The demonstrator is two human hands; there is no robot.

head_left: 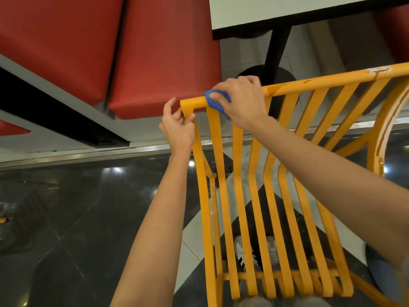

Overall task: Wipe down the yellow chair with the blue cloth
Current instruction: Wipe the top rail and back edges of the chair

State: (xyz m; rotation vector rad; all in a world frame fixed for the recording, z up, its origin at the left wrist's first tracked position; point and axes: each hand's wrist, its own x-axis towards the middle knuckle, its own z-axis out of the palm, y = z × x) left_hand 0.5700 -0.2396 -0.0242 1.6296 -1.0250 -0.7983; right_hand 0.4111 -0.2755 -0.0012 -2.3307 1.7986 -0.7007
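One yellow chair (261, 218), its right side cut off. Right hand (241, 103) fingers grip one blue cloth (213, 100), mostly hidden, on the top rail. Left hand (177, 127) fingers pinch the corner post.

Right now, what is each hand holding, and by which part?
The right hand grips the bunched blue cloth against the yellow chair's top rail. The left hand pinches the chair's outermost slat just below the rail's corner.

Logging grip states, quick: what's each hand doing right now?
Left hand: pinches the corner post of the yellow chair.
Right hand: grips the blue cloth, pressing it on the chair's top rail.
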